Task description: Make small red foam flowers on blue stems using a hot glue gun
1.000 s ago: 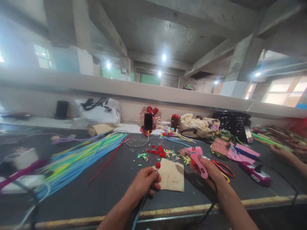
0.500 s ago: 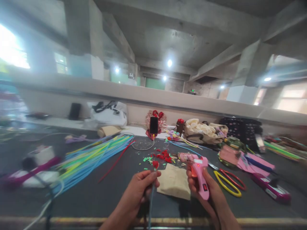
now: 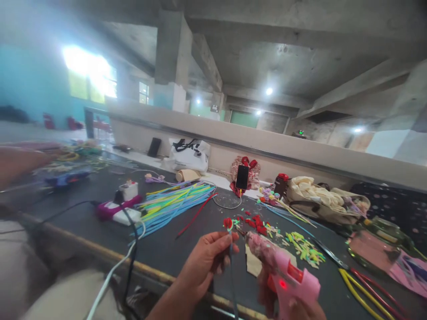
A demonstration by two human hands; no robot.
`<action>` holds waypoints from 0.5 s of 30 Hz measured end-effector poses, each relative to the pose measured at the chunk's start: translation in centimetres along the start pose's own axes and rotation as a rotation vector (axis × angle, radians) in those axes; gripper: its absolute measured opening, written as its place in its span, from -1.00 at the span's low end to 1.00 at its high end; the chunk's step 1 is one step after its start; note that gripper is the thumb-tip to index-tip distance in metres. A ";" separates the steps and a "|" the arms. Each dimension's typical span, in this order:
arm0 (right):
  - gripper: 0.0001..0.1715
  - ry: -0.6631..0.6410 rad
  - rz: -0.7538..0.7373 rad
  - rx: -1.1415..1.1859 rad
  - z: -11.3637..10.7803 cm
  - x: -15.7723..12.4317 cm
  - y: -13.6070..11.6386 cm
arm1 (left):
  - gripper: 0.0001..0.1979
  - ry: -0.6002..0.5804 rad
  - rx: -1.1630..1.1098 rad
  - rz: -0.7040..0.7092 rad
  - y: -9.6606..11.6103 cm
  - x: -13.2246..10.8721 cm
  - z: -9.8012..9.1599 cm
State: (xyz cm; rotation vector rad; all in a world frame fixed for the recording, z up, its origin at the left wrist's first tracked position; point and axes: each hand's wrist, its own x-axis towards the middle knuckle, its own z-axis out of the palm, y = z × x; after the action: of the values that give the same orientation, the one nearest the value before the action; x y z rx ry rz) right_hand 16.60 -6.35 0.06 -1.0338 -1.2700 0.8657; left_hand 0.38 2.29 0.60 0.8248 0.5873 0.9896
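Note:
My left hand pinches a thin blue-grey pipe cleaner stem between thumb and fingers. At its top, just above the fingertips, sits a small red fuzzy flower with a light green edge. My right hand, partly blurred, is wrapped round the handle of a pink hot glue gun with a lit red light. The gun's nozzle points left and up, close beside the flower; whether they touch I cannot tell. Red fuzzy pieces and green and yellow clippings lie behind the gun.
Blue, green and yellow pipe cleaners lie left, near a purple-and-white power strip with cables. Scissors and a glass jar stand right. A phone leans at the back. Another person's arm reaches in at far left.
The view has turned left, bringing another person's arm in. The glue gun has come nearer to me, and its nozzle has moved close to the red flower. Both hands keep their hold.

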 end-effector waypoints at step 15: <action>-0.76 0.058 -0.168 -0.194 4.2 3.2 -0.3 | -0.77 0.043 0.143 0.142 -0.2 -0.3 0.3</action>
State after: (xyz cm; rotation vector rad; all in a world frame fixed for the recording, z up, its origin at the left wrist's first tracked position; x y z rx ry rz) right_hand 12.81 -2.98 1.42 -1.0788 -1.3900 0.5897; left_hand 0.54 1.83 0.59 0.9843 0.6489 1.1068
